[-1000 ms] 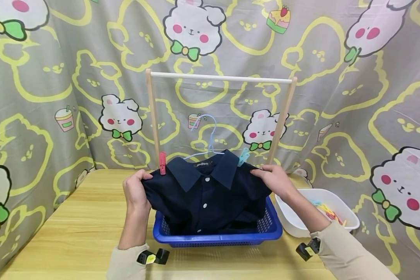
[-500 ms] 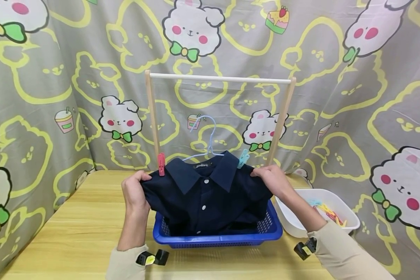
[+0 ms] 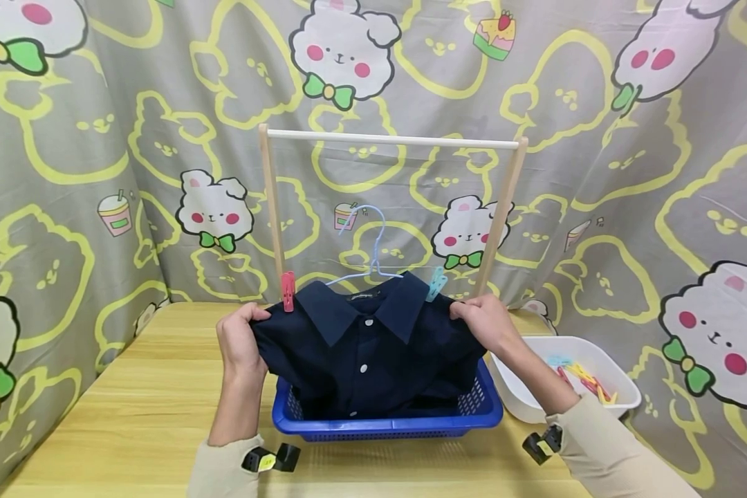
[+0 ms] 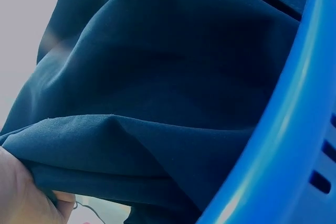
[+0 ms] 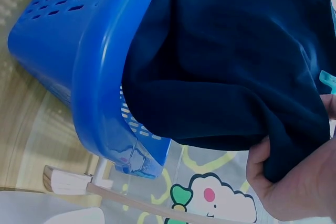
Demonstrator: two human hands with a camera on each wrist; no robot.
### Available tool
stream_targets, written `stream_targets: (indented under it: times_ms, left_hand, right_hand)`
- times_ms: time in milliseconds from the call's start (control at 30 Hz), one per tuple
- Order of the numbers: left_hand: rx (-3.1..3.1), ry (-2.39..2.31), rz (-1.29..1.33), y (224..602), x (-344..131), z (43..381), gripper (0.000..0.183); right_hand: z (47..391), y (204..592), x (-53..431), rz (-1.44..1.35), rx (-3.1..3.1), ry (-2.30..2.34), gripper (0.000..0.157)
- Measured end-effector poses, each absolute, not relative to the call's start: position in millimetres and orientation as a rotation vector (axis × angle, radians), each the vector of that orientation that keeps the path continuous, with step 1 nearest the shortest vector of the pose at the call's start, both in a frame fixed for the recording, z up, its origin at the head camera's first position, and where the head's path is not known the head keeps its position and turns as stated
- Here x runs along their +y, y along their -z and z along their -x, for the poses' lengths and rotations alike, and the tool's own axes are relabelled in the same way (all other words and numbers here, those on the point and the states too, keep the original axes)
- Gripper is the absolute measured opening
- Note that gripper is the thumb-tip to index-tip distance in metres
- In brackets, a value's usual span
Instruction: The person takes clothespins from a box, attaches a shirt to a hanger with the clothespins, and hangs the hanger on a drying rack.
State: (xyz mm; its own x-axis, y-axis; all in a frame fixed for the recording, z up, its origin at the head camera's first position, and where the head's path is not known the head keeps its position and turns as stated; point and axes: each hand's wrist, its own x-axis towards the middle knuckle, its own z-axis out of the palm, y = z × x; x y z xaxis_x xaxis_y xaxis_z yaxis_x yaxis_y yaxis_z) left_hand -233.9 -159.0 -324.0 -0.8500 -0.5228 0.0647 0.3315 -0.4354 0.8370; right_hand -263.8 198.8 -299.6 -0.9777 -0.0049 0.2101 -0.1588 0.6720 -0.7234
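A dark navy collared shirt (image 3: 386, 366) with white buttons hangs on a light blue hanger (image 3: 380, 238), its lower part inside a blue plastic basket (image 3: 404, 423). My left hand (image 3: 241, 339) pinches the shoulder and sleeve at the left, beside a red clothespin (image 3: 288, 292) clipped on that shoulder. At the other side my right hand (image 3: 488, 321) grips the opposite shoulder, just outside a light blue clothespin (image 3: 436, 284). In the right wrist view, fingers and thumb fold around the fabric. The hanger's arms are mostly hidden by the shirt.
A wooden rack with a white rod (image 3: 392, 139) stands behind the basket on the wooden table (image 3: 143, 387). To the right, a white tub (image 3: 523, 408) contains several coloured clothespins (image 3: 588, 384). A patterned curtain (image 3: 373, 62) encloses the back and sides.
The right hand has shifted slightly right with its shoulder of the shirt, and the light blue clothespin moved a little with it. The left hand has barely moved and keeps its hold.
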Motion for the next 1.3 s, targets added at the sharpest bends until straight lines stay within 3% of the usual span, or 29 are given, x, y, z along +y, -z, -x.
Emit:
stream_targets:
  times_ms: [633, 1300]
  left_hand:
    - [-1.367, 2.318, -0.299, 323.5, -165.9, 233.5, 0.033]
    - [-1.704, 2.257, -0.129, 321.9, -179.3, 230.2, 0.032]
  right_hand:
    - [262.4, 301.9, 196.7, -0.094, -2.619, -1.207, 0.049]
    - [260.3, 303.8, 200.0, -0.044, -2.58, -1.287, 0.046]
